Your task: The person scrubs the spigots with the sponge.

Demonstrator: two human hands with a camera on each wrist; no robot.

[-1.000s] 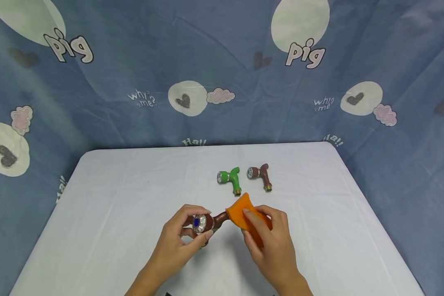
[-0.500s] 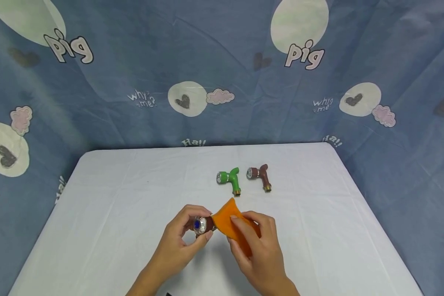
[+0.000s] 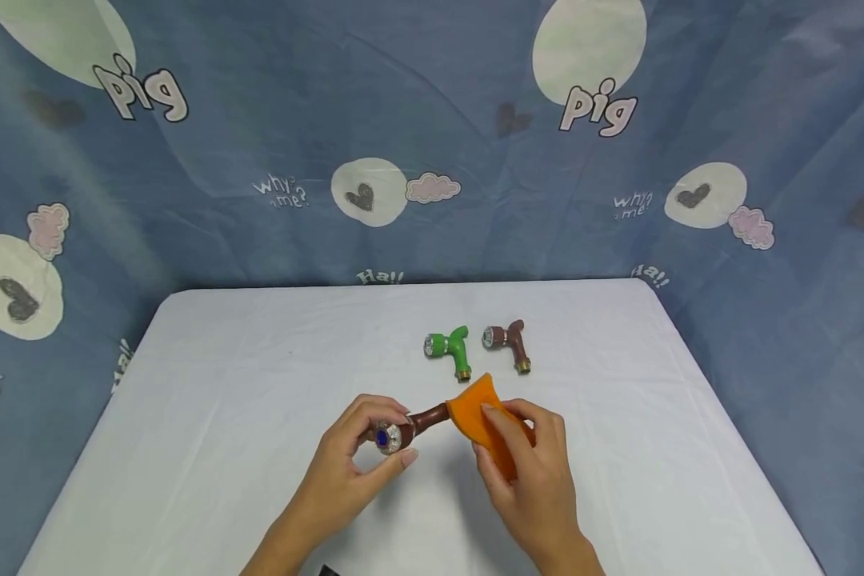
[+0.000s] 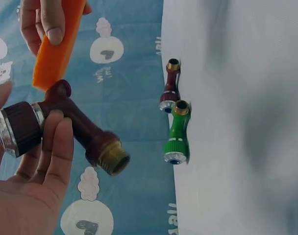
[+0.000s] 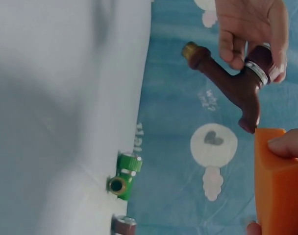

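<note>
A brown tap (image 4: 80, 120) with a brass threaded end and a silver, blue-centred knob (image 3: 388, 438) is held above the table. My left hand (image 3: 346, 464) grips it near the knob, its thumb and fingers about that end. My right hand (image 3: 536, 476) pinches an orange sponge (image 3: 484, 420) between thumb and fingers. One edge of the sponge lies against or right beside the spout tip (image 5: 249, 122); whether they touch, I cannot tell.
On the white-covered table (image 3: 259, 360), beyond my hands, lie a green tap (image 3: 452, 350) and, to its right, another brown tap (image 3: 513, 344). A blue printed curtain (image 3: 432, 104) hangs behind the table and along its sides.
Half a second ago the sponge had moved left over the tap's body, covering it. Now my right hand has drawn it back right, and the brown spout shows again. My left hand stays in place.
</note>
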